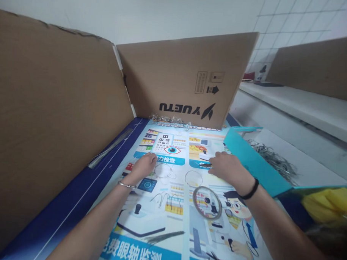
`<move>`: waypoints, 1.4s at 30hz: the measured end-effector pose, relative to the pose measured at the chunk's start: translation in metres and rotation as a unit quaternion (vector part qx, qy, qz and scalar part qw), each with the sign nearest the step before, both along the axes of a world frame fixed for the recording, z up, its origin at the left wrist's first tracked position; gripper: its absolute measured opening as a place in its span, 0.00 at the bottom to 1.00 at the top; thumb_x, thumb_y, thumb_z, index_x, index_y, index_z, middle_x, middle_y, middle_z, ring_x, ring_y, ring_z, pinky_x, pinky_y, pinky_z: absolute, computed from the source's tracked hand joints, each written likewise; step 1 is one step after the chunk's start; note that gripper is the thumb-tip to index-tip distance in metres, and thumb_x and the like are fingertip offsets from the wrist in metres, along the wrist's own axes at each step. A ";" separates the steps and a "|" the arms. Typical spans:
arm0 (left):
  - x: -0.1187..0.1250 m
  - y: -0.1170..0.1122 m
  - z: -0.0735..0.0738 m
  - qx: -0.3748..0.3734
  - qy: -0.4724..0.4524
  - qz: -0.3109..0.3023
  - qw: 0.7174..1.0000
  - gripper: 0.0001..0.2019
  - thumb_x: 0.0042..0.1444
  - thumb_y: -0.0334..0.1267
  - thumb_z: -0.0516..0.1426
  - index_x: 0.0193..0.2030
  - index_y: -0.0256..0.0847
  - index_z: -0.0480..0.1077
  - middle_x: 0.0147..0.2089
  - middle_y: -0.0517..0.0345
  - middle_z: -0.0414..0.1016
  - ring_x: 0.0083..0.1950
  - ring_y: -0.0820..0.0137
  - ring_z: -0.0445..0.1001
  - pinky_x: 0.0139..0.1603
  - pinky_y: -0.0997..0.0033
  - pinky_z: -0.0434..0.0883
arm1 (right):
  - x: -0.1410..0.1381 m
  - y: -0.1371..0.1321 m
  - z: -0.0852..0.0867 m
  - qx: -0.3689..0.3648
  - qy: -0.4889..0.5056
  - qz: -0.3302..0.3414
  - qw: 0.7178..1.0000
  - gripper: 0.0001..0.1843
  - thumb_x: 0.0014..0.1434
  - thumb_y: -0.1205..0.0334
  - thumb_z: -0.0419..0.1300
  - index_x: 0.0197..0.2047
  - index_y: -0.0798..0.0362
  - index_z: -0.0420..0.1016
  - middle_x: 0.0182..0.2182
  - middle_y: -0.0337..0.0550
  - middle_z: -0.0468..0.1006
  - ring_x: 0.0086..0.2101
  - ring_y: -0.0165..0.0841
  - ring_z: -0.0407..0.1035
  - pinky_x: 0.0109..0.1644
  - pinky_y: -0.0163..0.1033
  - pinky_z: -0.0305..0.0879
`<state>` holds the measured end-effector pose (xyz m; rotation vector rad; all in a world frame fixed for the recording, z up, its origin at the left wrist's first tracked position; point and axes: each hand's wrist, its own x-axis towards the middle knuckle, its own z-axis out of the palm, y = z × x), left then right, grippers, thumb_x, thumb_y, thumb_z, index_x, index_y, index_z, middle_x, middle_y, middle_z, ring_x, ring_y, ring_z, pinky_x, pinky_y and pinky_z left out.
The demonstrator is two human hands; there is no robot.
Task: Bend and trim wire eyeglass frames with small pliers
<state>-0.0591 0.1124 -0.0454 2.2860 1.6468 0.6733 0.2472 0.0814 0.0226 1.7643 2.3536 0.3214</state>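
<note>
My left hand [145, 164] is closed, its fingertips pressed together beside a thin wire ring [172, 177] with loose strands. Whether a wire is pinched in them is too fine to make out. Farther right, my right hand [225, 166] has its fingers curled, and a short dark piece [205, 165] sticks out to the left of them; its kind is unclear. A second wire ring [193, 185] lies between the hands, lower down. Below it rests a larger, thick ring like a wire coil [196, 206]. Several bent wires [167, 201] lie nearer me.
A straight wire bundle [165, 236] and a dark tool [215, 259] lie near the front. On the right stands a turquoise box [246, 159] holding tangled wires [272, 160]. Cardboard panels [175, 77] wall the back and left. Clear plastic bits [169, 119] line the back edge.
</note>
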 end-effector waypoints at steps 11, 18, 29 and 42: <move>0.003 -0.007 0.013 0.011 -0.152 0.075 0.986 0.13 0.57 0.42 0.47 0.28 0.40 0.66 0.24 0.63 0.65 0.28 0.73 0.63 0.29 0.74 0.59 | -0.006 0.001 0.003 0.069 -0.004 0.022 0.997 0.14 0.57 0.52 0.57 0.38 0.54 0.76 0.35 0.53 0.73 0.40 0.45 0.67 0.35 0.40 0.60; 0.034 -0.031 0.042 -0.123 -0.363 0.033 0.923 0.13 0.53 0.49 0.53 0.32 0.40 0.67 0.28 0.61 0.70 0.30 0.73 0.69 0.28 0.76 0.62 | -0.037 -0.016 0.010 0.119 0.041 0.030 0.992 0.18 0.60 0.49 0.52 0.41 0.53 0.74 0.38 0.54 0.70 0.42 0.43 0.64 0.32 0.37 0.60; 0.055 -0.050 0.044 -0.140 -0.449 0.035 0.882 0.13 0.52 0.47 0.55 0.31 0.38 0.67 0.31 0.56 0.75 0.24 0.76 0.71 0.22 0.78 0.61 | -0.062 -0.037 0.012 0.146 0.062 0.099 0.982 0.15 0.60 0.51 0.53 0.39 0.53 0.72 0.36 0.52 0.70 0.41 0.42 0.63 0.31 0.36 0.57; 0.037 -0.045 0.047 0.032 -0.186 0.028 0.982 0.10 0.58 0.41 0.50 0.31 0.42 0.69 0.27 0.61 0.73 0.28 0.73 0.71 0.33 0.74 0.65 | -0.050 -0.025 0.010 0.050 0.239 0.091 0.965 0.21 0.59 0.44 0.51 0.42 0.51 0.74 0.38 0.48 0.73 0.41 0.39 0.66 0.41 0.39 0.62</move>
